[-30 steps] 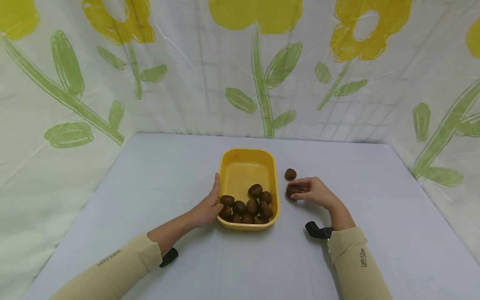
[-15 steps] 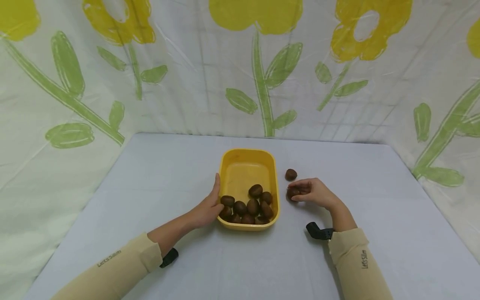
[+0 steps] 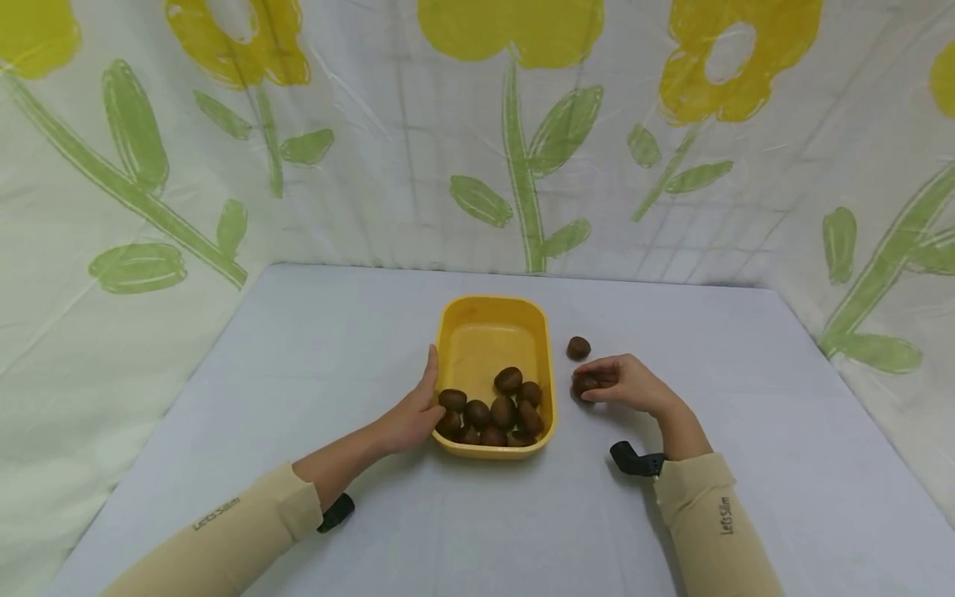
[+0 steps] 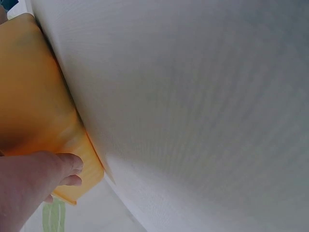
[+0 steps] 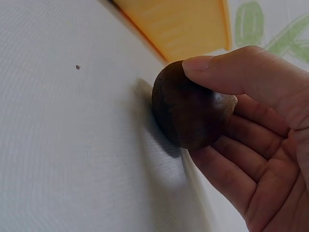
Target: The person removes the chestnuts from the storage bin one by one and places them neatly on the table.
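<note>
My left hand (image 3: 406,419) holds the left side of a yellow plastic box (image 3: 488,452), thumb over the rim and fingers along the outer wall. The left wrist view shows fingertips (image 4: 72,164) against the box's outside. Several brown chestnuts (image 3: 503,411) lie gathered in the near part of the box. To the right of the box, my right hand (image 3: 622,383) pinches a chestnut (image 5: 193,106) between thumb and fingers, close over the white tabletop. Another loose chestnut (image 3: 578,347) sits just beyond that hand.
A white cloth (image 3: 336,332) covers the table. Behind it hangs a curtain (image 3: 358,149) with yellow flowers and green stems. A tiny dark speck (image 5: 78,67) lies on the cloth. Black wrist cameras (image 3: 634,458) sit at both cuffs.
My right hand and its chestnut have shifted very slightly rightward and nearer. The left hand, the box and the other chestnuts have stayed put.
</note>
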`<action>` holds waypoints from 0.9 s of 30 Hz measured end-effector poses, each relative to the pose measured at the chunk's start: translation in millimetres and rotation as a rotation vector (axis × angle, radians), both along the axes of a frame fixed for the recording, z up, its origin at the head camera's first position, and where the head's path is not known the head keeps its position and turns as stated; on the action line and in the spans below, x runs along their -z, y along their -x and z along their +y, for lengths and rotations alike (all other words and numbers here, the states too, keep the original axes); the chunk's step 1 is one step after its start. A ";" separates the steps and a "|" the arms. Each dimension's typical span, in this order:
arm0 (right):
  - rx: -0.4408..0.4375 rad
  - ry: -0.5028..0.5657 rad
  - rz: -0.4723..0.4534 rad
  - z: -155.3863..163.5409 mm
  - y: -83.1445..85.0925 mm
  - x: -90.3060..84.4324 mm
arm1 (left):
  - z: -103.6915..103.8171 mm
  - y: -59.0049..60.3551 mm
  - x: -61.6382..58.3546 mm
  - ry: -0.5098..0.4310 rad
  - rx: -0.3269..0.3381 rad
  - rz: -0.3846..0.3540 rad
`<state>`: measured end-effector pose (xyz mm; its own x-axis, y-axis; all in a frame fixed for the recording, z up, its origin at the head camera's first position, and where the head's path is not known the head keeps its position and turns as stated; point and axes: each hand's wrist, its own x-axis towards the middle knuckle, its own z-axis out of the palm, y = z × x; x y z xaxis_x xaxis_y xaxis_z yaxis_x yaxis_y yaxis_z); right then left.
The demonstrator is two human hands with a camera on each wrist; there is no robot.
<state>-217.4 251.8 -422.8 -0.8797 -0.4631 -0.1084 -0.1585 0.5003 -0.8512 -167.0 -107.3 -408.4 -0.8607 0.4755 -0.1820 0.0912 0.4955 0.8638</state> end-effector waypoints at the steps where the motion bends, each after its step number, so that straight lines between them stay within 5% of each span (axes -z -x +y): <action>1: -0.003 -0.001 0.001 -0.1 0.2 0.1 | -0.2 0.0 -0.1 0.000 0.001 0.001; 27: 0.007 -0.081 0.021 -1.8 -3.1 -4.3 | -0.1 -0.4 -0.2 -0.014 -0.003 -0.012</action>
<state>-214.3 249.9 -418.4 -0.8854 -0.4473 -0.1265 -0.1724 0.5687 -0.8043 -166.6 -107.3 -408.1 -0.8600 0.4752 -0.1862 0.0787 0.4841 0.8715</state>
